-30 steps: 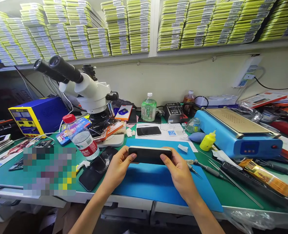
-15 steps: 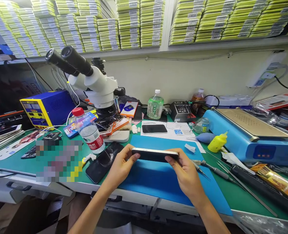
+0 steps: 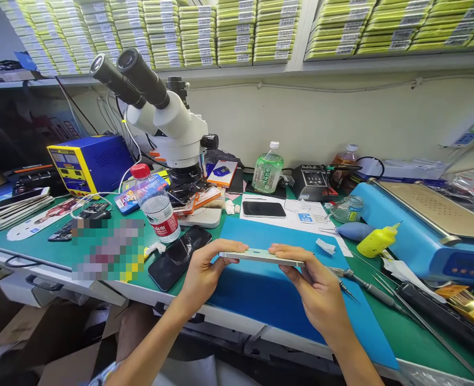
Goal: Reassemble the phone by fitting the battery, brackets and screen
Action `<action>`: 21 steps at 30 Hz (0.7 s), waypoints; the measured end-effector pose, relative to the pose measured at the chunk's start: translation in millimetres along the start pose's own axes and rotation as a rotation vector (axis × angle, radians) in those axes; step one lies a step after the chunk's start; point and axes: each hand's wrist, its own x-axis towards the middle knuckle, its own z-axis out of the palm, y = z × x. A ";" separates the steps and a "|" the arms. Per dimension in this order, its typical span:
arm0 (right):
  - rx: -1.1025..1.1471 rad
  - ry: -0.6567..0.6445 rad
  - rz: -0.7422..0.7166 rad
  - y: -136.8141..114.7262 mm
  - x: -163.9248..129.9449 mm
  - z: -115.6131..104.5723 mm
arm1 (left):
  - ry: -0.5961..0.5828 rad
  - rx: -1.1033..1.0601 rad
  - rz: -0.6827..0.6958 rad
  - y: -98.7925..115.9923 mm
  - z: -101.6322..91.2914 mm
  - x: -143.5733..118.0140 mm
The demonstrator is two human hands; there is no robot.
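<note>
Between both hands a smartphone (image 3: 256, 257) is held level above the blue mat (image 3: 261, 300), its long edge toward me and a strip of its pale back showing. My left hand (image 3: 205, 271) pinches the left end, thumb below and fingers on top. At the right end, my right hand (image 3: 315, 279) grips it the same way. The phone's screen faces down and is hidden. A dark phone with a cracked screen (image 3: 179, 257) lies on the bench left of my left hand. Beyond the mat, another phone (image 3: 263, 209) rests on white paper.
A water bottle (image 3: 158, 209) and a microscope (image 3: 176, 128) stand at left. To the right are a blue heating machine (image 3: 413, 236), a yellow squeeze bottle (image 3: 376, 241), a screwdriver-like tool (image 3: 375, 290) and tweezers (image 3: 433, 335). A green bottle (image 3: 268, 170) stands near the wall.
The phone has been tilted, so its dark screen no longer shows and its edge and pale back do. My fingers now lie over its top. The camera view has shifted left and slightly down.
</note>
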 end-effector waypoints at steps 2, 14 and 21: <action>-0.004 -0.002 -0.026 0.4 0.5 -0.6 | -0.004 -0.013 0.041 -3.5 -0.3 0.0; -0.012 -0.008 -0.070 1.7 1.0 -2.9 | -0.028 -0.025 0.135 -9.3 -0.5 2.2; -0.013 -0.001 0.016 -0.2 -0.4 -2.4 | -0.026 -0.018 0.050 -6.9 -0.2 0.3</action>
